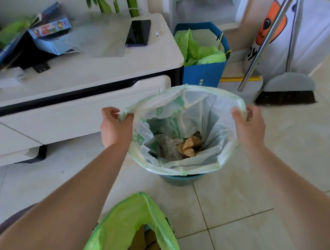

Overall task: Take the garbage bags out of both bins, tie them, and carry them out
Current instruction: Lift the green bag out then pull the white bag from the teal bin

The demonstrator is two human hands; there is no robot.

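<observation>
We've got both hands on the pale printed garbage bag [182, 127] now: the left hand [115, 127] pinches the rim on one side, the right hand [248, 123] pinches it on the other, each grip closed on a fold of plastic. The mouth is stretched wide between them, and the rim looks to be lifted off the edge of the teal bin [182, 180], though the bag's body still hangs down inside it. So by our reckoning we're at the very start: this bag is coming free, not yet out, and nothing is tied. At the bottom we can see crumpled brown paper [189, 144] and some greyish wrapping, a light load.

Nearer to us, at the bottom edge, sits the green garbage bag [125, 228], mouth open and untied, with brown cardboard-like scraps inside. That one remains to be dealt with too, then both go out the door.

What we can't settle: the green bag is cut off by the frame, and its bin barely shows, so we cannot tell whether it has been lifted at all. Only a sliver of the teal bin peeks out below the pale bag. The right hand's fingertips are tucked behind the rim and slightly blurred. Whether either bag has drawstrings, we can't say. Beyond sit the white tabletop [99, 70] with a phone [138, 33], a blue paper bag [205, 69] and a broom [288, 86].
</observation>
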